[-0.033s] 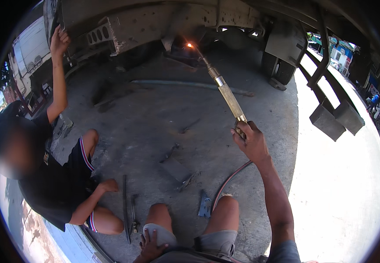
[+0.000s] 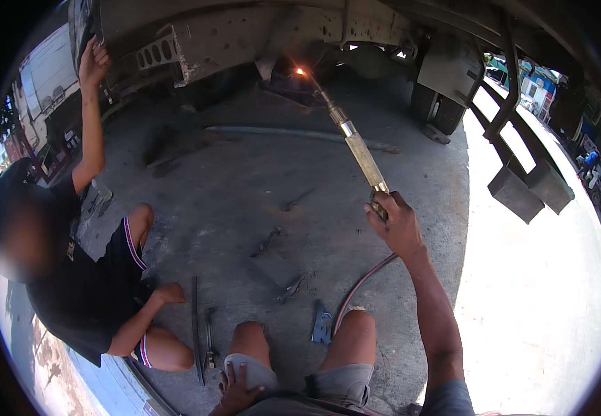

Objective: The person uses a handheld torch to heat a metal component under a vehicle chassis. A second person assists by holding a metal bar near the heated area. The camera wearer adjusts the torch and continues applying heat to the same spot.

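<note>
My right hand (image 2: pixel 399 225) is closed round the rear end of a brass gas torch (image 2: pixel 365 158), stretched out ahead of me. At the torch's tip an orange glow (image 2: pixel 300 71) shows against a dark metal part (image 2: pixel 286 93) under a vehicle frame. What the tip touches there is too dark to tell. A reddish hose (image 2: pixel 361 284) runs from below my right wrist down past my right knee. My left hand (image 2: pixel 236 390) lies on my left thigh near the knee, fingers spread, holding nothing.
A person (image 2: pixel 71 277) in black sits at the left, one arm raised to the vehicle frame (image 2: pixel 231 48). On the concrete lie a long pipe (image 2: pixel 300 134), a dark bar (image 2: pixel 197 333), a second torch-like tool (image 2: pixel 209 340), a plate (image 2: pixel 276 268) and a bluish metal piece (image 2: pixel 322 324).
</note>
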A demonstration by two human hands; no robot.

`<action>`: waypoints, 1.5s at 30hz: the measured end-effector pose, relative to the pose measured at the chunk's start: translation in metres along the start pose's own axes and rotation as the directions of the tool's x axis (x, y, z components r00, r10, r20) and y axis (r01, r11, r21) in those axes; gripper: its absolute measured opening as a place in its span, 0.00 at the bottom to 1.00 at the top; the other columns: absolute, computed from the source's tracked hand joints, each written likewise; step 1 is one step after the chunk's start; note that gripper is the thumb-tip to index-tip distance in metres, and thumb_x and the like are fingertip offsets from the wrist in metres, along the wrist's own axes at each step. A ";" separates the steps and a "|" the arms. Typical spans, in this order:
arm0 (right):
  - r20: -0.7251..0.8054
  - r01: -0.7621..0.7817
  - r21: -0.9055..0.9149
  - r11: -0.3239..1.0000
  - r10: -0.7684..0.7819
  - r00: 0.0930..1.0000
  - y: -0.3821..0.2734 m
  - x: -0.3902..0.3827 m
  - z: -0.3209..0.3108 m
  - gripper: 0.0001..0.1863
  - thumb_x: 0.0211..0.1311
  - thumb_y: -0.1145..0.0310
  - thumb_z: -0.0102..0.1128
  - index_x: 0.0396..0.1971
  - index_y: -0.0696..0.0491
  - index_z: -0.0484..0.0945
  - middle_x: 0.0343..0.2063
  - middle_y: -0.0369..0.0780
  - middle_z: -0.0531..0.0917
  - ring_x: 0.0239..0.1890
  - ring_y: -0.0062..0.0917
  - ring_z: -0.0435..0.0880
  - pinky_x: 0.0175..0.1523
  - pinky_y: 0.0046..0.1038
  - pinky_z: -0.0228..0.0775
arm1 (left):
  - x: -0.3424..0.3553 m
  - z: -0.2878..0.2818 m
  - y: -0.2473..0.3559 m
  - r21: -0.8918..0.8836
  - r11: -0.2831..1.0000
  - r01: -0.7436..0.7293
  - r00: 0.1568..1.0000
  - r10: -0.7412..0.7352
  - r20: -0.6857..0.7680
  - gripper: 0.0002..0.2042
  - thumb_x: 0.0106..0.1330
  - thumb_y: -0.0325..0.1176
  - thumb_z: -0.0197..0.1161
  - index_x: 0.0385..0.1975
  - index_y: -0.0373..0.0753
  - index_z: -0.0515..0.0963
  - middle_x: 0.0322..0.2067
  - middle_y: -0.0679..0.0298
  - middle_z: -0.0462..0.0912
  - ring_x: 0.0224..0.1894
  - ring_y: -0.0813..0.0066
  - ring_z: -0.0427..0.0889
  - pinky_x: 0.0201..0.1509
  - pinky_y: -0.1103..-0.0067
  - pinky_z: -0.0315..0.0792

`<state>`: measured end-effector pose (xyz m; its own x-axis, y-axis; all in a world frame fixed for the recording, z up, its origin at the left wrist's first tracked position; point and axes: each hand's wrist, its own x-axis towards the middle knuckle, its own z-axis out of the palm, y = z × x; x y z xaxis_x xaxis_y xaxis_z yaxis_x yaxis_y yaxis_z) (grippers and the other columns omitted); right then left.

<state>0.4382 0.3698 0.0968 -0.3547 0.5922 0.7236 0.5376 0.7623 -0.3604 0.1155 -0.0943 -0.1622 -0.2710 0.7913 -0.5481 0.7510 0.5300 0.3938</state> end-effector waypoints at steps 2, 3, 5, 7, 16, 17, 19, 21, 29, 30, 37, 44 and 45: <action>-0.008 0.030 -0.002 1.000 -0.030 1.000 0.004 -0.001 0.003 0.19 0.67 0.71 0.77 0.52 0.50 0.76 0.32 0.44 0.83 0.26 0.29 0.85 0.32 0.35 0.77 | -0.002 0.000 -0.003 -0.019 0.999 -0.036 0.999 0.035 -0.015 0.60 0.59 0.75 0.69 0.85 0.48 0.49 0.83 0.31 0.34 0.80 0.09 0.36 0.76 0.28 0.50; -0.017 0.047 -0.005 0.999 -0.047 0.999 0.007 -0.001 0.005 0.19 0.67 0.71 0.77 0.52 0.50 0.76 0.33 0.44 0.83 0.26 0.28 0.84 0.32 0.34 0.77 | -0.001 0.000 -0.005 -0.027 0.998 -0.052 0.998 0.051 -0.025 0.60 0.60 0.75 0.69 0.85 0.48 0.49 0.82 0.31 0.34 0.79 0.09 0.36 0.76 0.28 0.50; -0.035 0.079 -0.006 0.997 -0.080 0.996 0.011 -0.001 0.007 0.20 0.67 0.71 0.77 0.52 0.50 0.75 0.33 0.44 0.83 0.26 0.27 0.84 0.31 0.33 0.76 | 0.002 0.006 -0.018 -0.001 0.995 -0.100 0.993 0.099 -0.058 0.60 0.60 0.75 0.69 0.85 0.47 0.49 0.82 0.31 0.35 0.79 0.09 0.37 0.76 0.28 0.50; -0.025 0.077 -0.014 0.997 -0.078 0.997 0.011 -0.002 0.004 0.20 0.67 0.72 0.76 0.53 0.49 0.75 0.33 0.44 0.84 0.27 0.27 0.84 0.31 0.33 0.76 | 0.005 0.014 -0.026 0.006 0.993 -0.117 0.991 0.118 -0.065 0.60 0.61 0.75 0.69 0.86 0.48 0.48 0.82 0.30 0.35 0.79 0.09 0.37 0.76 0.28 0.50; -0.002 -0.011 -0.050 0.999 0.011 1.000 0.001 0.003 0.003 0.19 0.69 0.66 0.75 0.53 0.47 0.76 0.36 0.48 0.85 0.33 0.41 0.91 0.36 0.43 0.83 | 0.013 0.005 -0.028 0.004 0.989 -0.146 0.985 0.145 -0.088 0.59 0.61 0.73 0.70 0.85 0.49 0.48 0.82 0.30 0.37 0.78 0.08 0.40 0.74 0.27 0.53; 0.003 -0.012 -0.052 0.999 0.012 1.000 0.001 0.003 0.003 0.19 0.69 0.66 0.74 0.54 0.47 0.75 0.36 0.48 0.85 0.33 0.42 0.91 0.36 0.43 0.83 | 0.013 0.003 -0.026 0.008 0.990 -0.144 0.986 0.144 -0.086 0.59 0.60 0.73 0.70 0.85 0.49 0.48 0.82 0.30 0.38 0.78 0.08 0.41 0.74 0.26 0.53; 0.009 -0.012 -0.057 0.998 0.013 1.000 0.001 0.003 0.001 0.19 0.69 0.66 0.74 0.54 0.47 0.75 0.37 0.48 0.85 0.33 0.42 0.91 0.36 0.43 0.83 | 0.014 0.005 -0.025 0.009 0.989 -0.145 0.985 0.145 -0.091 0.59 0.60 0.73 0.70 0.85 0.49 0.49 0.82 0.31 0.38 0.78 0.08 0.42 0.73 0.26 0.54; 0.006 -0.008 -0.061 0.998 0.008 1.000 0.002 0.003 0.002 0.20 0.69 0.66 0.74 0.54 0.47 0.75 0.37 0.48 0.85 0.33 0.42 0.91 0.36 0.43 0.83 | 0.016 0.009 -0.029 0.008 0.989 -0.148 0.983 0.148 -0.107 0.60 0.59 0.73 0.71 0.85 0.49 0.49 0.82 0.31 0.38 0.78 0.08 0.43 0.73 0.27 0.55; 0.008 0.002 -0.064 0.998 -0.002 1.000 0.004 0.004 0.008 0.19 0.69 0.66 0.74 0.54 0.47 0.75 0.37 0.48 0.85 0.32 0.42 0.91 0.35 0.42 0.83 | 0.017 0.008 -0.025 0.016 0.994 -0.111 0.990 0.112 -0.080 0.60 0.59 0.74 0.71 0.85 0.51 0.49 0.83 0.34 0.36 0.79 0.10 0.42 0.75 0.28 0.53; 0.006 0.001 -0.071 0.997 -0.001 1.000 0.004 0.004 0.008 0.19 0.69 0.66 0.74 0.54 0.47 0.75 0.37 0.48 0.85 0.32 0.42 0.91 0.35 0.42 0.83 | 0.016 0.004 -0.022 0.012 0.995 -0.096 0.993 0.097 -0.063 0.60 0.59 0.74 0.70 0.86 0.51 0.49 0.83 0.35 0.35 0.79 0.11 0.41 0.76 0.28 0.52; -0.047 0.072 -0.110 0.991 -0.078 0.996 0.004 0.005 0.012 0.21 0.66 0.71 0.77 0.53 0.49 0.75 0.34 0.44 0.84 0.25 0.30 0.85 0.31 0.34 0.77 | 0.008 -0.010 -0.007 0.005 0.999 -0.034 0.999 0.034 -0.009 0.56 0.64 0.70 0.69 0.86 0.53 0.47 0.84 0.40 0.35 0.82 0.22 0.42 0.79 0.34 0.50; -0.033 0.018 -0.140 0.990 -0.023 0.999 0.006 0.003 0.014 0.20 0.66 0.70 0.77 0.52 0.49 0.75 0.34 0.45 0.84 0.26 0.32 0.86 0.32 0.35 0.78 | 0.014 -0.008 -0.012 -0.026 0.999 -0.045 0.999 0.046 0.024 0.61 0.60 0.73 0.70 0.86 0.52 0.43 0.84 0.39 0.29 0.81 0.15 0.33 0.78 0.29 0.47; -0.038 0.031 -0.141 0.990 -0.037 0.999 0.006 0.003 0.015 0.21 0.66 0.70 0.77 0.52 0.49 0.75 0.34 0.45 0.84 0.27 0.33 0.87 0.32 0.35 0.79 | 0.010 -0.016 -0.006 -0.004 0.999 -0.039 0.999 0.039 0.038 0.61 0.60 0.75 0.68 0.86 0.50 0.46 0.84 0.37 0.32 0.81 0.14 0.36 0.77 0.29 0.50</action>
<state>0.4289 0.3799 0.0881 -0.3451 0.5536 0.7579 0.6288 0.7359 -0.2512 0.0987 -0.0845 -0.1588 -0.2186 0.7991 -0.5600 0.7583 0.5003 0.4180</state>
